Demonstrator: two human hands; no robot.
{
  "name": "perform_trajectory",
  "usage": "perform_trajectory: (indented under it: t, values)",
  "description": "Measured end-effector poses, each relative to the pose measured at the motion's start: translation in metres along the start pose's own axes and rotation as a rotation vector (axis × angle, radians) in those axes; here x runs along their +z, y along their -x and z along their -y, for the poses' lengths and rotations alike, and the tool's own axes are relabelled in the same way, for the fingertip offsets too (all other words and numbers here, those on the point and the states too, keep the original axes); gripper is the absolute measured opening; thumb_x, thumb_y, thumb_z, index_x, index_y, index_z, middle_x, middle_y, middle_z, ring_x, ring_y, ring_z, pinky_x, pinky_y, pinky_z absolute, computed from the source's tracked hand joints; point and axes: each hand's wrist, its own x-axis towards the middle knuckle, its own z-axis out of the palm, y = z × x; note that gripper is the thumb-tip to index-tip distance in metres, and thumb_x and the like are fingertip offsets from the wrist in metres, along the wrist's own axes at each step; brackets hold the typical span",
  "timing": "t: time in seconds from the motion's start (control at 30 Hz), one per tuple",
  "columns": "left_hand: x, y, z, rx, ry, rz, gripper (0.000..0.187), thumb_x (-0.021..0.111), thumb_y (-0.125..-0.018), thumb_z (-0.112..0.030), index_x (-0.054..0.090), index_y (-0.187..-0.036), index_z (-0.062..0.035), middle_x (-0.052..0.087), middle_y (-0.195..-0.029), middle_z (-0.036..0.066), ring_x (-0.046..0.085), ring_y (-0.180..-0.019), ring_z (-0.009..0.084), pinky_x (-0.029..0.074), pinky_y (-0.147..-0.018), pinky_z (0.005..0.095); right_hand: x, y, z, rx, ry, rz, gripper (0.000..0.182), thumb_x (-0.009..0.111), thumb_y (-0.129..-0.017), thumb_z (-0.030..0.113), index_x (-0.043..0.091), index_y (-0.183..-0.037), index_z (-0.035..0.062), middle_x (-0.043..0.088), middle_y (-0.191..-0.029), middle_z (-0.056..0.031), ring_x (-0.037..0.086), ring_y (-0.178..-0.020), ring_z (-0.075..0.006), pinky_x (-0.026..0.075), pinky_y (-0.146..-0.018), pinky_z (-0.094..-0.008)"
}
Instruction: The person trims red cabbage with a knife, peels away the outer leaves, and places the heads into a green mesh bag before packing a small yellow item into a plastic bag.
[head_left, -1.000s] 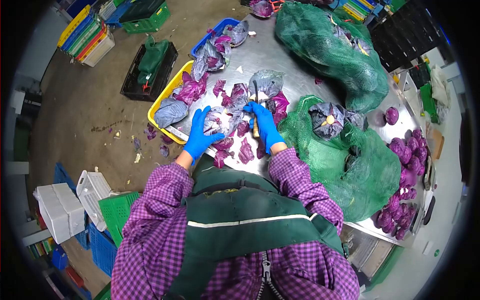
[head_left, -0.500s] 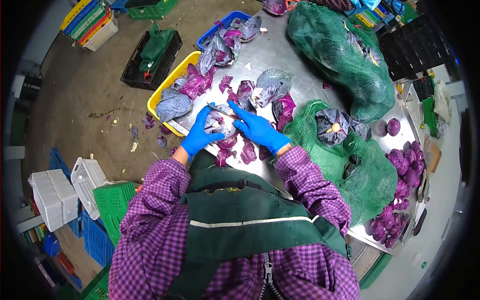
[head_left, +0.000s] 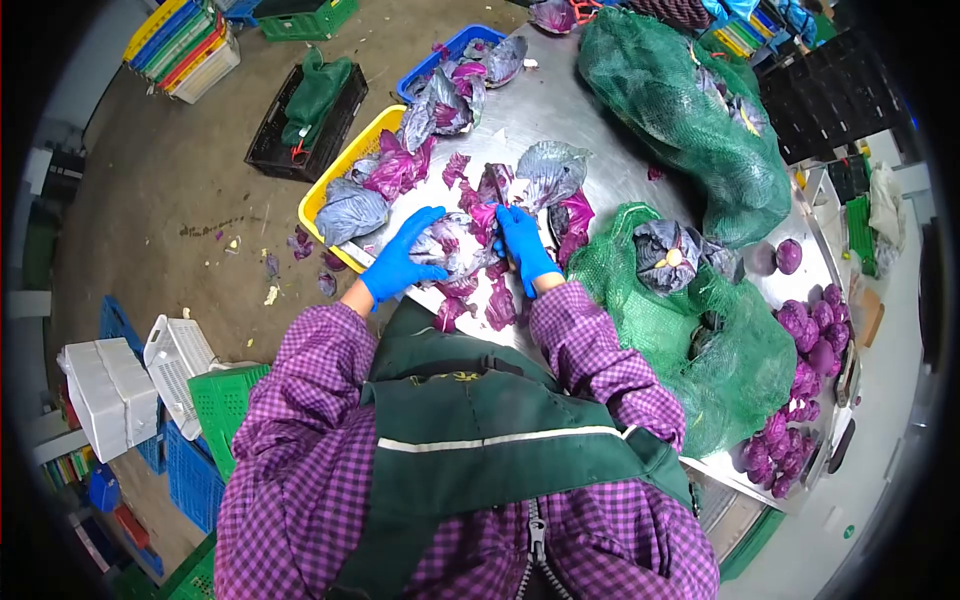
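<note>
A red cabbage (head_left: 458, 252) with pale, greyish-purple leaves lies on the metal table just in front of me. My left hand (head_left: 404, 258), in a blue glove, grips it from the left, with the thumb at its near side. In my blue-gloved right hand (head_left: 523, 246), just right of the cabbage, is a knife (head_left: 494, 188), its blade pointing away from me. Its handle is mostly hidden by the fingers. Loose purple leaves (head_left: 500, 305) lie around the cabbage, and a large outer leaf (head_left: 553, 172) sits beyond the knife.
A yellow crate (head_left: 318, 198) and a blue crate (head_left: 415, 75) at the table's left hold cabbage leaves. Green net sacks (head_left: 690, 130) with cabbages take up the right side. Trimmed cabbages (head_left: 808, 335) are piled at the far right edge of the metal table (head_left: 545, 85).
My right hand has turned, so the knife swings from lying across the cabbage to pointing away beside it. My left hand stays on the cabbage, with its fingers further apart from the right hand.
</note>
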Motion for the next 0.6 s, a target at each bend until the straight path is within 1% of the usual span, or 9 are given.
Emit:
perform_trajectory:
  t: [0.07,0.1,0.2,0.3,0.37,0.4,0.47,0.53,0.6]
  values:
    - [-0.020,-0.003,0.003,-0.143,0.118,-0.214,0.084,0.080,-0.066,-0.012,0.037,-0.138,-0.0064,0.043,-0.137,0.010,0.037,-0.129,0.0234,0.028,-0.109,0.0348,-0.008,0.019,0.000,-0.050,-0.028,0.023,0.025,0.051,-0.094,0.033,0.054,-0.093,0.0080,0.054,-0.068,-0.0018,0.047,-0.045,-0.0112,0.039,-0.040,-0.0255]
    - [-0.030,-0.005,-0.021,-0.442,0.590,-0.389,0.086,0.080,-0.067,-0.011,0.035,-0.140,-0.0064,0.041,-0.138,0.010,0.039,-0.126,0.0231,0.030,-0.107,0.0349,-0.011,0.028,-0.002,-0.045,-0.089,0.000,0.024,0.052,-0.094,0.032,0.054,-0.093,0.0081,0.055,-0.070,-0.0027,0.047,-0.046,-0.0118,0.038,-0.040,-0.0257]
    - [-0.039,0.003,-0.001,-0.075,-0.526,-0.767,0.096,0.082,-0.066,-0.018,0.026,-0.143,-0.0050,0.030,-0.146,0.017,0.034,-0.131,0.0275,0.028,-0.108,0.0381,-0.019,0.058,-0.005,-0.001,-0.130,-0.019,0.027,0.050,-0.095,0.035,0.053,-0.092,0.0077,0.058,-0.074,-0.0051,0.049,-0.048,-0.0132,0.040,-0.042,-0.0263]
    - [-0.004,-0.002,-0.024,0.074,-0.474,-0.579,0.100,0.083,-0.065,-0.024,0.024,-0.143,-0.0038,0.024,-0.147,0.023,0.026,-0.136,0.0314,0.025,-0.110,0.0404,-0.017,0.076,-0.003,-0.042,-0.155,-0.044,0.030,0.050,-0.095,0.036,0.052,-0.090,0.0059,0.061,-0.078,-0.0067,0.051,-0.049,-0.0128,0.042,-0.044,-0.0265]
    - [0.033,-0.007,-0.010,-0.243,-0.127,-0.340,0.103,0.084,-0.065,-0.034,0.025,-0.142,-0.0006,0.023,-0.146,0.026,0.024,-0.137,0.0326,0.023,-0.110,0.0398,-0.014,0.081,-0.007,-0.054,-0.063,-0.032,0.030,0.050,-0.095,0.035,0.053,-0.091,0.0052,0.061,-0.078,-0.0067,0.051,-0.049,-0.0121,0.042,-0.043,-0.0260]
    - [0.047,-0.012,-0.015,-0.349,-0.368,-0.390,0.105,0.085,-0.062,-0.037,0.027,-0.140,0.0025,0.030,-0.143,0.025,0.030,-0.134,0.0315,0.028,-0.109,0.0375,-0.014,0.082,-0.008,-0.065,0.032,-0.018,0.030,0.050,-0.095,0.034,0.054,-0.091,0.0045,0.061,-0.078,-0.0067,0.051,-0.049,-0.0114,0.041,-0.043,-0.0255]
    - [0.048,-0.019,0.015,-0.224,-0.124,-0.497,0.105,0.085,-0.057,-0.046,0.035,-0.135,0.0030,0.039,-0.134,0.025,0.039,-0.127,0.0343,0.035,-0.104,0.0403,-0.027,0.063,-0.033,-0.145,0.108,-0.024,0.030,0.052,-0.095,0.032,0.056,-0.101,0.0030,0.062,-0.075,-0.0081,0.057,-0.052,-0.0175,0.047,-0.047,-0.0300]
    - [0.049,-0.020,0.015,-0.243,-0.107,-0.499,0.105,0.085,-0.056,-0.046,0.036,-0.134,0.0035,0.041,-0.132,0.024,0.043,-0.123,0.0337,0.037,-0.102,0.0400,-0.046,0.038,-0.052,-0.469,0.421,-0.387,0.041,0.056,-0.092,0.030,0.052,-0.118,-0.0017,0.064,-0.081,-0.0145,0.063,-0.070,-0.0247,0.051,-0.065,-0.0346]
    - [0.048,-0.020,0.009,-0.281,-0.147,-0.492,0.104,0.086,-0.054,-0.046,0.038,-0.132,0.0044,0.046,-0.128,0.022,0.047,-0.119,0.0332,0.039,-0.100,0.0398,-0.041,0.052,-0.025,-0.365,0.540,-0.395,0.050,0.061,-0.088,0.028,0.048,-0.128,0.0014,0.065,-0.094,-0.0206,0.063,-0.088,-0.0315,0.048,-0.079,-0.0377]
